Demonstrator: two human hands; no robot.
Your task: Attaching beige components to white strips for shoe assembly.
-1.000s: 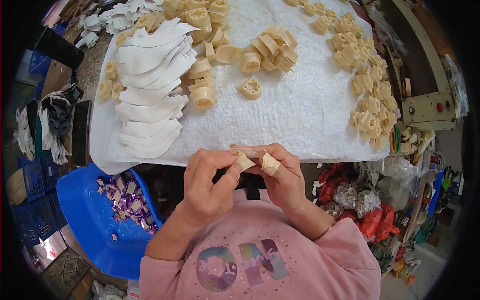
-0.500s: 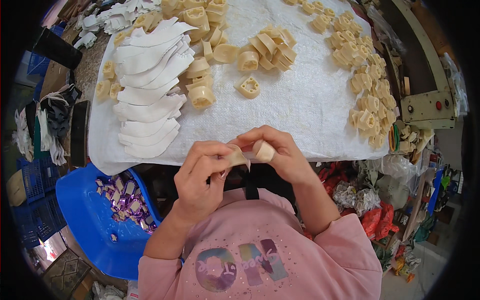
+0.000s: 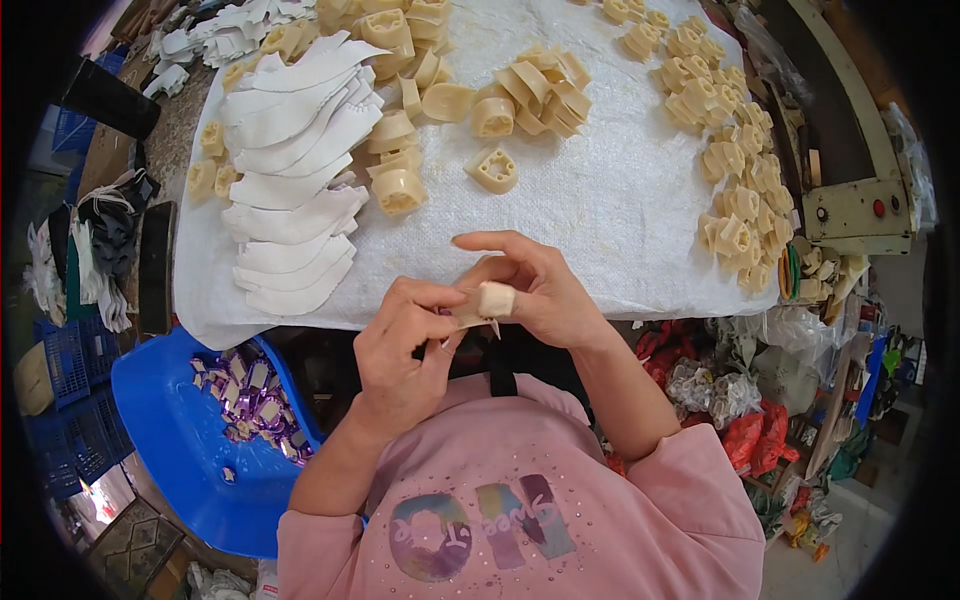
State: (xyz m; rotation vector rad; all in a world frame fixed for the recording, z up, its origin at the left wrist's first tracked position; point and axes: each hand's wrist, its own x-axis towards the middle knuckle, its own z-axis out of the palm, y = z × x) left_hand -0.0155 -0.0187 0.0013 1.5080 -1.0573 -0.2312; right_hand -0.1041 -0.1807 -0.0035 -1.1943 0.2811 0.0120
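Observation:
Over the table's near edge, my left hand pinches a small beige shoe heel between thumb and fingers. My right hand meets it from the other side, its thumb, wrapped in a cream-coloured cover, pressed against the piece. The right index finger stretches out to the left above. A thin pale tip sticks out below the heel; what it belongs to is unclear. My fingers hide much of the piece. Beyond my left hand lies an overlapping row of curved white leather-like pieces. A single heel lies farther ahead.
A white woven sheet covers the table. Heaped beige heels stand at the centre back, with many more along the right side. A blue tub with purple shiny pieces sits lower left. A machine stands right.
My right thumb has moved left onto the heel, and the right index finger has lifted and straightened. The left hand keeps its pinch.

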